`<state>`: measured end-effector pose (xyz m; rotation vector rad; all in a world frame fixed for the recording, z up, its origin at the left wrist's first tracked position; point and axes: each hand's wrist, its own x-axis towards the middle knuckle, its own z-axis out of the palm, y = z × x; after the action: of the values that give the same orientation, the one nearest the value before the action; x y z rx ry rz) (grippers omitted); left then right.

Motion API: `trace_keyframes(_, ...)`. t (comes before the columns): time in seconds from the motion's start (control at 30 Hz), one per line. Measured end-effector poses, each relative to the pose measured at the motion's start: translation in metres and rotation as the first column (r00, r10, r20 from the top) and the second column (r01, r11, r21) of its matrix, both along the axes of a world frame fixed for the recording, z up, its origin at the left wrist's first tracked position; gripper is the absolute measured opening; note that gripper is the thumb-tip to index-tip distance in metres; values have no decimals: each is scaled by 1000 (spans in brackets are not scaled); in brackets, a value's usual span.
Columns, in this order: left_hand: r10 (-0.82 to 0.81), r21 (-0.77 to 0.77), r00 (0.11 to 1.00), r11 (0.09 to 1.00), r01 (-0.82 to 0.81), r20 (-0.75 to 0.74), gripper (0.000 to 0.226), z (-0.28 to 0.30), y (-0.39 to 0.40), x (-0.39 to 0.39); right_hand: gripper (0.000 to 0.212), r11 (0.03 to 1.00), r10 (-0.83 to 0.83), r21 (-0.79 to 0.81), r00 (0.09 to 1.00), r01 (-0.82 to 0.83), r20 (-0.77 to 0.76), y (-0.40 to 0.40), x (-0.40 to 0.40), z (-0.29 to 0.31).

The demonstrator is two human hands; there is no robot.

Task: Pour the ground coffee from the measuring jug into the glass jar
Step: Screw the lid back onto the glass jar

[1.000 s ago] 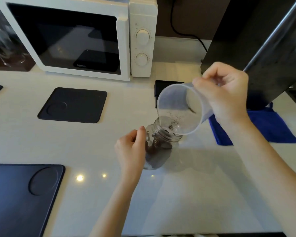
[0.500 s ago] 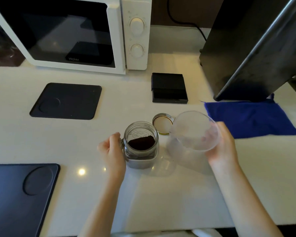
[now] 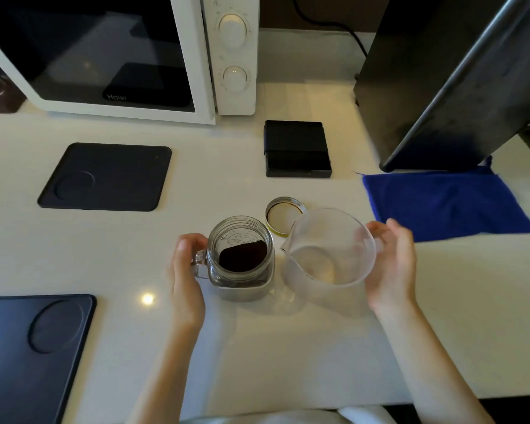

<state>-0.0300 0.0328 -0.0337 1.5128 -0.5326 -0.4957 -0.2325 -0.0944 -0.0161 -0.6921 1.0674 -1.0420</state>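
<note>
Resting on the white tabletop [image 3: 288, 347] closest to the person is a big dark mat [image 3: 28, 356] at the near left. Next come the two hands. The left hand [image 3: 185, 276] is curled around the handle of the glass jar [image 3: 242, 258]. The jar stands upright with no lid on, and a dark heap of ground coffee [image 3: 242, 255] lies at the bottom — it sits more to one side than the other. Just to the right is the clear measuring jug [image 3: 329, 249], upright and looking empty, with its spout pointing at the jar. The right hand [image 3: 390, 264] is around the jug's far side with its fingers loose; I cannot tell if it grips tight.

Just behind the two containers lies the round jar lid [image 3: 283, 214], flat on the tabletop. A blue cloth [image 3: 447, 203] is off to the right. Farther back are a small black mat [image 3: 104, 175] and a black box [image 3: 297, 149] — and behind those, a white microwave [image 3: 233, 56] and a tall black thing [image 3: 441, 71].
</note>
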Motion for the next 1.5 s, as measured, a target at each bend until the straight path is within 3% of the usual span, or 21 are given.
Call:
trace_keyframes(0.07,-81,-8,997,997,81,6,28,-8,12,3,22,990,119,-73,992,-122,-50,-18,-6,1)
trace_keyframes(0.13,-180,27,982,984,179,48,43,-13,27,4,18,937,252,-160,918,-311,-306,-41,-8,0)
trace_keyframes(0.23,-302,168,939,947,275,162,78,-15,43,-2,36,711,458,-177,639,-681,-618,-70,7,9)
trace_keyframes(0.33,-332,250,926,925,284,177,106,-17,42,-6,67,416,563,-71,318,-907,-762,-91,35,10)
trace_keyframes(0.4,-308,274,937,927,256,166,104,-16,39,-6,81,292,542,-27,189,-956,-819,-101,52,-2)
trace_keyframes(0.5,-292,285,943,928,239,157,99,-13,38,-5,77,187,440,-7,91,-982,-894,-106,64,-16)
trace_keyframes(0.57,-275,283,949,932,225,152,100,-12,38,-5,72,133,377,-18,68,-991,-924,-107,67,-20)
trace_keyframes(0.63,-259,285,954,935,209,152,100,-10,38,-5,68,139,386,-21,74,-990,-919,-107,68,-19)
trace_keyframes(0.8,-251,288,959,935,206,131,98,-10,38,-5,68,305,505,-77,230,-949,-832,-101,62,13)
trace_keyframes(0.97,-253,296,956,934,202,145,91,-11,39,-3,74,325,575,-215,373,-921,-728,-81,64,70)
trace_keyframes(1.1,-257,295,952,934,200,168,84,-11,39,-3,86,285,572,-340,444,-896,-690,-51,64,104)
trace_keyframes(1.4,-278,286,950,930,229,143,92,-18,40,-1,69,72,460,-334,328,-940,-825,-7,77,137)
trace_keyframes(1.5,-298,275,940,929,247,164,93,-19,41,0,79,35,375,-272,265,-962,-889,-1,82,139)
